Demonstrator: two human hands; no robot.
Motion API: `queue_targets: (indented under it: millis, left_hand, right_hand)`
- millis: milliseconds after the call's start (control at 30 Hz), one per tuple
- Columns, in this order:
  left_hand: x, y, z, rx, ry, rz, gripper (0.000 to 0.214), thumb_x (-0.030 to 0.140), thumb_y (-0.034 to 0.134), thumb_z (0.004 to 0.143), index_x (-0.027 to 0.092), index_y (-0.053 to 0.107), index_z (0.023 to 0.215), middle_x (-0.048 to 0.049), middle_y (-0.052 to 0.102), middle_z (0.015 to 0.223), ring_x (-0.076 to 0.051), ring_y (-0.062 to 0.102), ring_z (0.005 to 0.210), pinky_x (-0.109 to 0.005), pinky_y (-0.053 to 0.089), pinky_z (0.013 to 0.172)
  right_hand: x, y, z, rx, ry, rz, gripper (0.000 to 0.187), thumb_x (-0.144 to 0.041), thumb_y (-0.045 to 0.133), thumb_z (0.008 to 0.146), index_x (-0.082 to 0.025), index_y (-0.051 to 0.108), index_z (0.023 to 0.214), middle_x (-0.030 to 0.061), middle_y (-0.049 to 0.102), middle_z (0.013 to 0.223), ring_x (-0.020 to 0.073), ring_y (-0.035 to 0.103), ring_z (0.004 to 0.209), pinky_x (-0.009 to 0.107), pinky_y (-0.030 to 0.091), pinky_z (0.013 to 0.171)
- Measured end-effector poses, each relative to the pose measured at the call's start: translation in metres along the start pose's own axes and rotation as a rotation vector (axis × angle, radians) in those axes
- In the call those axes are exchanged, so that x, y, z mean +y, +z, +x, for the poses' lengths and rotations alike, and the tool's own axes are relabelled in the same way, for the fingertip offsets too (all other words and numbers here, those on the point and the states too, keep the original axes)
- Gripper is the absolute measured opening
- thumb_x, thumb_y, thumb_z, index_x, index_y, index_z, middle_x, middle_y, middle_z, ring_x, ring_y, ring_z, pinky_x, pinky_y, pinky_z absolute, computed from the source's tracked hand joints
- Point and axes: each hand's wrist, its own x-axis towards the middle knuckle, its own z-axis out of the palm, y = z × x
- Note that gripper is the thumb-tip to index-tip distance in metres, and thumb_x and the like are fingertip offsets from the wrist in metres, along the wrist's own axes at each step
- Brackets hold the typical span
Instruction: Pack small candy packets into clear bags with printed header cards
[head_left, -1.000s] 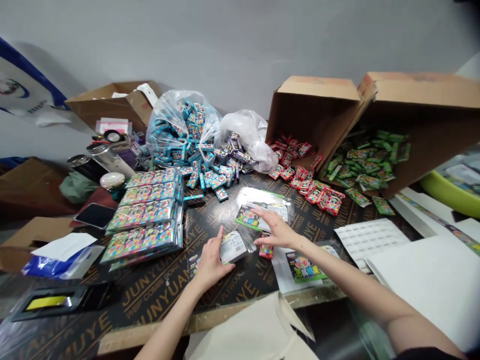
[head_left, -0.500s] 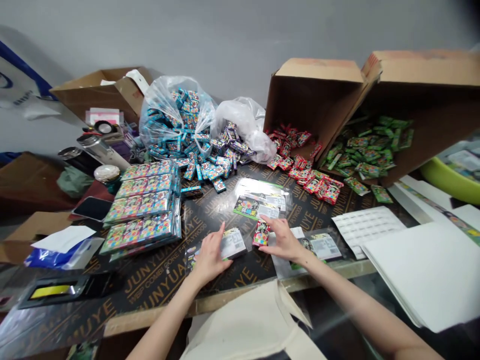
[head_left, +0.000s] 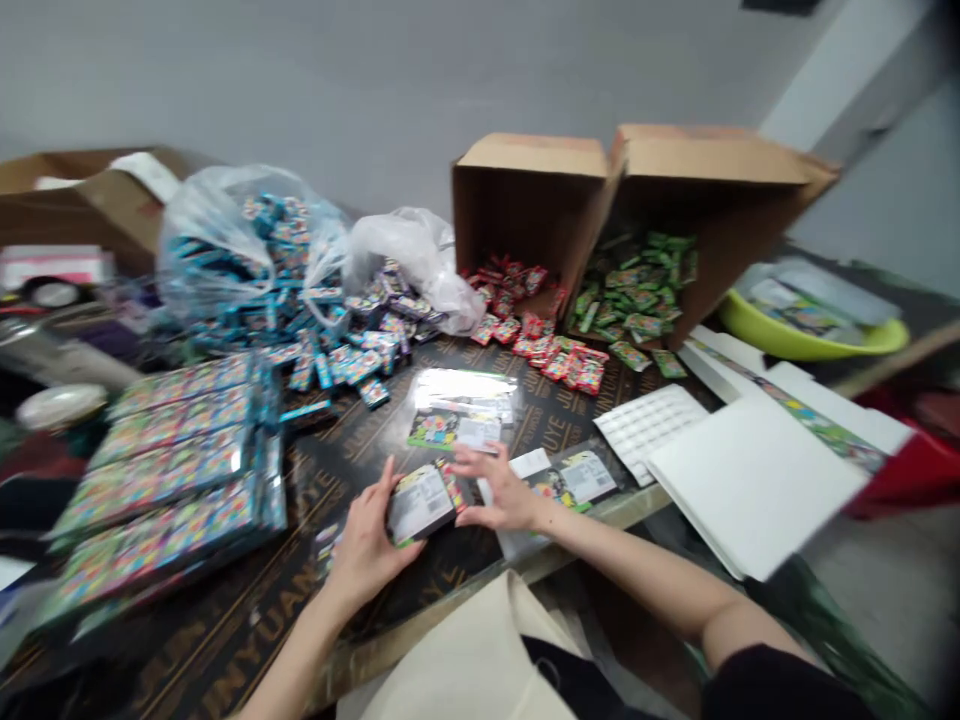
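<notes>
My left hand (head_left: 367, 540) grips the left side of a clear bag with a printed card (head_left: 421, 502) lying on the dark plywood table (head_left: 225, 620). My right hand (head_left: 499, 490) presses a small red packet (head_left: 452, 487) against the bag's right edge, fingers curled round it. A stack of empty clear bags with cards (head_left: 457, 410) lies just beyond my hands. Another flat bag with a card (head_left: 574, 478) rests to the right of my right hand.
Filled colourful packs (head_left: 161, 480) are piled at the left. Plastic bags of blue packets (head_left: 247, 270) and purple packets (head_left: 397, 290) sit behind. Two tipped cardboard boxes spill red packets (head_left: 540, 340) and green packets (head_left: 637, 300). White sheets (head_left: 750, 480) and a green basin (head_left: 802, 335) lie at the right.
My right hand has brought the small red packet leftward to the bag held by my left hand. The view has swung to the right and blurred.
</notes>
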Motion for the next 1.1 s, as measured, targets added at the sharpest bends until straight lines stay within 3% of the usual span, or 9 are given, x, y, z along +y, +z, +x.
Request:
queue_targets:
  millis: [133,267,333,533,633,733,833,900,1100]
  left_hand:
    - [-0.012,0.011,0.005,-0.011,-0.004,0.065,0.099,0.035,0.063,0.064,0.022,0.001,0.14,-0.009,0.053,0.115,-0.028,0.05,0.104,-0.043,0.04,0.088]
    - [-0.038,0.018,-0.003,-0.019,-0.035,0.135,0.096,0.037,0.062,0.063,0.019,0.007,0.14,-0.0095,0.056,0.11,-0.028,0.054,0.099,-0.043,0.043,0.086]
    - [-0.055,0.019,-0.011,-0.03,-0.039,0.16,0.095,0.036,0.062,0.063,0.02,0.008,0.14,-0.009,0.057,0.108,-0.028,0.056,0.098,-0.042,0.045,0.085]
    - [-0.086,0.013,-0.021,0.01,0.006,0.142,0.084,0.037,0.065,0.063,0.022,0.026,0.136,-0.0111,0.057,0.116,-0.029,0.056,0.101,-0.043,0.046,0.086]
    - [-0.066,0.003,-0.012,0.108,-0.057,0.057,0.076,0.04,0.07,0.059,0.025,0.041,0.128,-0.0119,0.05,0.126,-0.033,0.05,0.111,-0.05,0.04,0.093]
    - [-0.02,-0.003,0.004,0.179,-0.18,-0.241,0.065,0.039,0.067,0.064,0.025,0.045,0.124,-0.0087,0.048,0.129,-0.03,0.045,0.118,-0.047,0.037,0.098]
    - [0.024,-0.002,0.025,0.185,-0.328,-0.752,0.057,0.038,0.061,0.073,0.021,0.046,0.125,-0.011,0.054,0.122,-0.026,0.056,0.105,-0.041,0.047,0.088]
    - [0.038,-0.001,0.034,0.243,-0.418,-1.001,0.056,0.037,0.066,0.069,0.017,0.051,0.119,-0.0126,0.06,0.113,-0.024,0.061,0.094,-0.038,0.052,0.078]
    - [0.027,-0.007,0.023,0.524,-0.616,-1.26,0.054,0.023,0.079,0.052,0.013,0.06,0.101,-0.004,0.067,0.08,-0.014,0.063,0.064,-0.029,0.054,0.058]
  right_hand:
    - [0.042,-0.038,0.01,0.08,0.155,-0.163,0.064,-0.051,0.049,0.08,-0.027,0.026,0.135,0.0076,0.049,0.127,0.0213,0.041,0.12,0.044,0.011,0.104]
    - [0.131,-0.141,-0.001,0.567,0.808,-0.558,0.059,-0.038,0.051,0.081,-0.021,0.029,0.134,0.0149,0.033,0.138,0.0283,0.023,0.129,0.048,0.022,0.097]
    - [0.168,-0.189,-0.016,0.626,1.135,-0.638,0.063,-0.03,0.052,0.08,-0.019,0.025,0.135,0.0183,0.025,0.141,0.0321,0.019,0.13,0.052,0.024,0.094]
    - [0.198,-0.242,-0.049,0.64,1.151,-0.592,0.048,-0.018,0.059,0.07,-0.01,0.05,0.116,0.0179,0.058,0.105,0.0312,0.051,0.103,0.047,0.033,0.089]
    - [0.175,-0.222,-0.035,0.668,1.044,-0.59,0.045,-0.024,0.054,0.074,-0.009,0.049,0.117,0.0172,0.055,0.109,0.027,0.051,0.103,0.039,0.037,0.089]
    - [0.124,-0.165,-0.006,0.654,0.646,-0.46,0.044,-0.028,0.054,0.075,-0.014,0.049,0.117,0.0124,0.054,0.112,0.0241,0.05,0.104,0.036,0.039,0.09]
    - [0.052,-0.091,0.014,0.355,0.123,-0.097,0.04,-0.022,0.057,0.072,-0.022,0.054,0.113,0.0068,0.057,0.109,0.0226,0.052,0.102,0.037,0.041,0.09]
    - [0.011,-0.051,0.02,0.201,-0.013,0.122,0.042,-0.021,0.06,0.071,-0.023,0.055,0.113,0.0061,0.058,0.109,0.0218,0.053,0.102,0.036,0.042,0.09]
    - [-0.031,0.009,0.035,0.475,0.388,0.831,0.047,-0.037,0.061,0.075,-0.021,0.051,0.119,0.0066,0.062,0.093,0.0134,0.057,0.062,0.027,0.049,0.054]
